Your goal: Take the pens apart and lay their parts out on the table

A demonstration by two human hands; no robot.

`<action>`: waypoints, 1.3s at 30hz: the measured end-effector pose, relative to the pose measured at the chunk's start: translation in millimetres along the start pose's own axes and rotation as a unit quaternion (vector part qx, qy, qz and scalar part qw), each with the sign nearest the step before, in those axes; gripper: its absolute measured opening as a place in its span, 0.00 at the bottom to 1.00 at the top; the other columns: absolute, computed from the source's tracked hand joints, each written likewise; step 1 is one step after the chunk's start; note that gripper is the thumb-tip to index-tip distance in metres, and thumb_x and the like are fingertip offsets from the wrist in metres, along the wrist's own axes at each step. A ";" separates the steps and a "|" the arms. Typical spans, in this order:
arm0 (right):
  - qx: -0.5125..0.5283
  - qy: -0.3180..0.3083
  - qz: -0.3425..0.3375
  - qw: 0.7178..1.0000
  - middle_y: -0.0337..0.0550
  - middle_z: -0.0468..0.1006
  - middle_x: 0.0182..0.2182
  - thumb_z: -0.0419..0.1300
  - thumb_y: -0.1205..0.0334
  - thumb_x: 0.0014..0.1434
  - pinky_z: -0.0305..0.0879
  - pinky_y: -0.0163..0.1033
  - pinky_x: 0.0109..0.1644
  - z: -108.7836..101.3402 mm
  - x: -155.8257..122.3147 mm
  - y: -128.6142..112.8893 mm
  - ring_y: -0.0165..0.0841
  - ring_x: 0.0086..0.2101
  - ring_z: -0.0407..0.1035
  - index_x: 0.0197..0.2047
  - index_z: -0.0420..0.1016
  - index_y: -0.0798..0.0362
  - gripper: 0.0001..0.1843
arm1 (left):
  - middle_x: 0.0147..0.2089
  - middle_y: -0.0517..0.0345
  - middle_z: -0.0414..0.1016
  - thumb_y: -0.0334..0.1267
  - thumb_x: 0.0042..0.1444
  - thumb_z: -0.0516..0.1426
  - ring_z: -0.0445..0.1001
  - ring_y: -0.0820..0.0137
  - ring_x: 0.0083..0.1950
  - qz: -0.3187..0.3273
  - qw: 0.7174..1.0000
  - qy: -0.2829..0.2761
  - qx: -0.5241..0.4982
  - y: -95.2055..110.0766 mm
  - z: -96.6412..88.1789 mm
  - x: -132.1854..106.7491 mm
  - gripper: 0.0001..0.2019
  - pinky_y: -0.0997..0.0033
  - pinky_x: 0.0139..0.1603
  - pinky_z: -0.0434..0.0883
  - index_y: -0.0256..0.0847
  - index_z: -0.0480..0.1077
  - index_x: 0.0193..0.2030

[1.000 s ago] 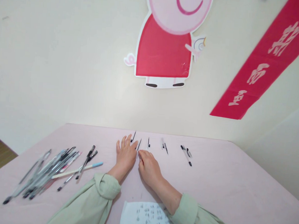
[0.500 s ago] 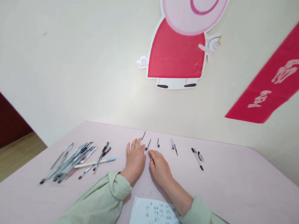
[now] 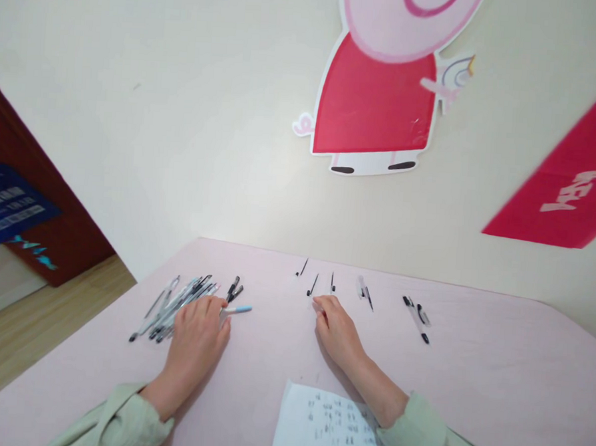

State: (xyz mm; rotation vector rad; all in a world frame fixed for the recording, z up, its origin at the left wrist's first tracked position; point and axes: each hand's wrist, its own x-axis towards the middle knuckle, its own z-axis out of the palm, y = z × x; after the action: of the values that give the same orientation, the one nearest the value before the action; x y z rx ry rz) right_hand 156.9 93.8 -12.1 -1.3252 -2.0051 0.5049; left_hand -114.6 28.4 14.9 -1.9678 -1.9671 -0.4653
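Left hand point(image 3: 197, 327) has shifted from the dark rods point(image 3: 314, 284) to the pens point(image 3: 166, 309), heaped at its 10 o'clock; fingers curled, grip indeterminable. Right hand point(image 3: 339, 332): fingers narrow, contents indeterminable; rods spaced around its 12 o'clock, presumably keeping sets separate

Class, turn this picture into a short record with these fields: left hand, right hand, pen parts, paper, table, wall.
Left hand: over the pile of pens, close to a blue-tipped pen; grip hidden
Right hand: fingertips beside small pen parts; cannot tell whether it holds one
Pen parts: spread along the far side
Paper: dark marks on it, near side
Table: pale pink
Wall: pig cutout, red banner at right
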 end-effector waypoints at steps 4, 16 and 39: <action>0.002 0.005 0.001 1.000 0.48 0.72 0.47 0.48 0.76 0.56 0.63 0.43 0.52 0.6 0.1 -0.4 0.36 0.47 0.68 0.50 0.71 0.53 0.21 | 0.37 0.53 0.73 0.40 0.60 0.49 0.70 0.58 0.42 -0.021 0.999 -0.007 0.026 -19.7 3.7 -0.8 0.07 0.57 0.46 0.61 0.41 0.66 0.37; 0.165 0.017 0.017 0.986 0.47 0.75 0.45 0.49 0.62 0.65 0.65 0.41 0.49 -11.6 -3.2 -26.2 0.36 0.45 0.70 0.48 0.73 0.51 0.14 | 0.31 0.56 0.72 0.47 0.62 0.45 0.70 0.63 0.38 -0.076 0.932 0.006 -0.353 40.8 -12.4 22.7 0.16 0.64 0.40 0.66 0.44 0.65 0.30; 0.488 -0.190 0.208 0.826 0.35 0.70 0.22 0.58 0.44 0.56 0.44 0.30 0.18 -18.4 -0.1 -16.2 0.20 0.14 0.52 0.30 0.67 0.55 0.20 | 0.20 0.62 0.66 0.57 0.58 0.51 0.64 0.72 0.24 -0.102 0.640 -0.260 -0.716 130.7 32.3 49.4 0.27 0.72 0.28 0.58 0.33 0.73 0.49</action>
State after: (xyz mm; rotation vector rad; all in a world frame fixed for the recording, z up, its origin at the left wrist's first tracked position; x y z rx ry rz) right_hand 159.5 86.3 11.1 -0.9873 -1.2976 1.8266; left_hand 16.2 86.9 8.5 -2.8594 -2.3650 -2.3537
